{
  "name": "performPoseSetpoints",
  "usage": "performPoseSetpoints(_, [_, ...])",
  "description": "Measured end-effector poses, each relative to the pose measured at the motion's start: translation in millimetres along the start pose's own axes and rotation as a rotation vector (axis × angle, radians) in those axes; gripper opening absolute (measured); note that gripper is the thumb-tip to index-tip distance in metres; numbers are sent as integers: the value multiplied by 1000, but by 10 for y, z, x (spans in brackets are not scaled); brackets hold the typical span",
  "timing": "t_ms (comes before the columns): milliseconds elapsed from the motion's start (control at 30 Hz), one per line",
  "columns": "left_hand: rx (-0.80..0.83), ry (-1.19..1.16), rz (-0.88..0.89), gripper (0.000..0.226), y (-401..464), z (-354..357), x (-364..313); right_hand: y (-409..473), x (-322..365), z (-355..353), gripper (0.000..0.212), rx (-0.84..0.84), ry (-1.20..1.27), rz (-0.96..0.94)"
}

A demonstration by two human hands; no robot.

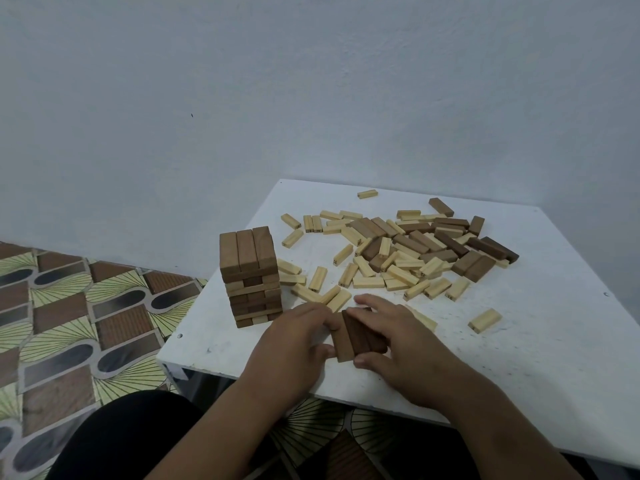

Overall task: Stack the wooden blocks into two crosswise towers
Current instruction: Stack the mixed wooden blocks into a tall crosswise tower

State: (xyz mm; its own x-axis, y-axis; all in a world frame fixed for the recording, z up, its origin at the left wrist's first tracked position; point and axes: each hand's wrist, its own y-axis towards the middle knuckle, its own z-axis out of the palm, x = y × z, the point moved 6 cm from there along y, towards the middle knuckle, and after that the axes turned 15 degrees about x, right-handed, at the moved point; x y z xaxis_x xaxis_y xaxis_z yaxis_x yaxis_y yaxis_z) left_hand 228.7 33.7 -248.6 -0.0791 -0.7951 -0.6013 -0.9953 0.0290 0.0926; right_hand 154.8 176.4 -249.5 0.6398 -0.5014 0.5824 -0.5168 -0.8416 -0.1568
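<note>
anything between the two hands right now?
Yes. In the head view a row of brown blocks lies side by side on the white table, with the left hand and right hand gripping it from either side.

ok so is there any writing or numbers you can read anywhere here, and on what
Nothing legible.
Dark marks, perhaps numbers, on the end faces of several pale wooden blocks scattered on the white table: too small and blurred to read.
The brown wooden tower and the three brown blocks between the hands show none.
</note>
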Motion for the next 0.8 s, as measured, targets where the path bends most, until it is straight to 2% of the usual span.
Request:
performPoseSetpoints(367, [7, 25, -8, 32, 17, 31, 54, 50, -28, 12, 65, 20, -36, -40])
performPoseSetpoints(600, [27, 15, 8, 35, 17, 11, 40, 11, 23, -6, 62, -31, 44, -59])
performPoseSetpoints(800, [43, 14, -67, 34, -24, -34, 34, 22, 65, -14, 47, -42, 42, -84])
